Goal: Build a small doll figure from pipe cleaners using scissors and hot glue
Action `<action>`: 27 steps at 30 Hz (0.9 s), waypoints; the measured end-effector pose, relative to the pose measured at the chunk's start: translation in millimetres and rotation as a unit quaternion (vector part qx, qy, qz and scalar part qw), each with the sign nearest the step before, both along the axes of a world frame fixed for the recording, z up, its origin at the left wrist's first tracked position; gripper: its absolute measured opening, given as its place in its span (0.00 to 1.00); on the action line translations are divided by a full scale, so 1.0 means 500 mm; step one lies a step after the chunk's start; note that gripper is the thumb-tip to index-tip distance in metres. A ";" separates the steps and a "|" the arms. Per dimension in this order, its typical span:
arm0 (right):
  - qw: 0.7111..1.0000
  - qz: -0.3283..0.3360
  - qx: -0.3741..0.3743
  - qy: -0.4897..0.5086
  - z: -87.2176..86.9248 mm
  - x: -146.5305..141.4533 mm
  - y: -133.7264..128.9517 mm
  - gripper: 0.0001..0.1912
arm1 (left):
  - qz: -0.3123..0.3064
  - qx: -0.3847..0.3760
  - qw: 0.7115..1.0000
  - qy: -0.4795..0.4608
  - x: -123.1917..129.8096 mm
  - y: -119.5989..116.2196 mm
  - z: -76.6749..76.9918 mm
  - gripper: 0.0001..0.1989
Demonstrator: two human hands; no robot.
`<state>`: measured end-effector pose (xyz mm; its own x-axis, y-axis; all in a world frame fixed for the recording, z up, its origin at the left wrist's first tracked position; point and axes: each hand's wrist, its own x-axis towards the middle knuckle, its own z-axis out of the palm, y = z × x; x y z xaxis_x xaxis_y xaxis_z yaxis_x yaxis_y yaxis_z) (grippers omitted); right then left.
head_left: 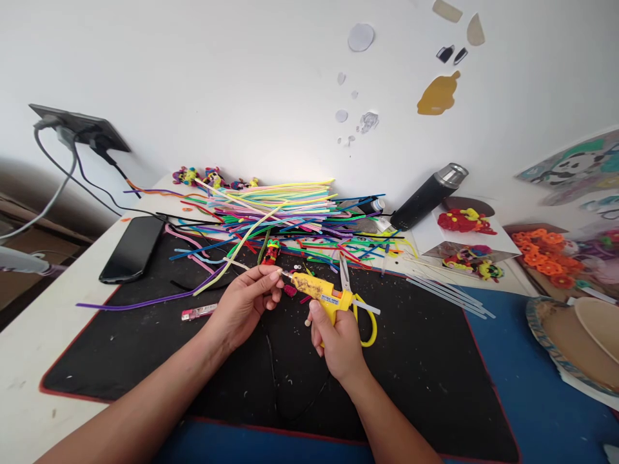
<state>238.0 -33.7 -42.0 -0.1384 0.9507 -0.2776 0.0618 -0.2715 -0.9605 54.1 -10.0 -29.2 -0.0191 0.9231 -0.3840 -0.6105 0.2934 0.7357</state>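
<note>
My right hand (340, 341) is wrapped round the grip of a yellow hot glue gun (314, 288), with a clear glue stick (366, 307) poking out of its back end. The gun's stained nozzle points left, right at the fingertips of my left hand (251, 298). Those fingers are pinched together at the nozzle tip; whatever is between them is too small to make out. Just behind them stands a small red and green pipe-cleaner figure (272, 252). Scissors with yellow handles (372, 328) lie behind the gun, partly covered by it.
A heap of coloured pipe cleaners (285, 209) spreads across the back of the black mat (387, 386). A phone (133, 250) lies left, a pink utility knife (198, 312) near my left wrist. Rightward are a black flask (428, 196), glue sticks (452, 296) and a bowl (556, 348).
</note>
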 end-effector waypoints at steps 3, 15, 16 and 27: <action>1.000 0.003 -0.001 -0.003 -0.001 0.000 0.000 0.36 | 0.004 0.000 1.000 0.001 0.001 0.000 0.002 0.17; 1.000 0.016 0.009 -0.010 -0.008 0.005 -0.004 0.34 | 0.018 0.006 1.000 0.014 0.000 0.001 0.004 0.18; 1.000 0.017 0.012 -0.011 -0.010 0.005 -0.004 0.34 | 0.018 0.009 1.000 0.017 -0.001 0.001 0.005 0.18; 0.999 -0.004 -0.018 0.049 0.007 0.007 0.012 0.33 | 0.035 0.026 0.998 0.035 -0.014 0.000 0.035 0.17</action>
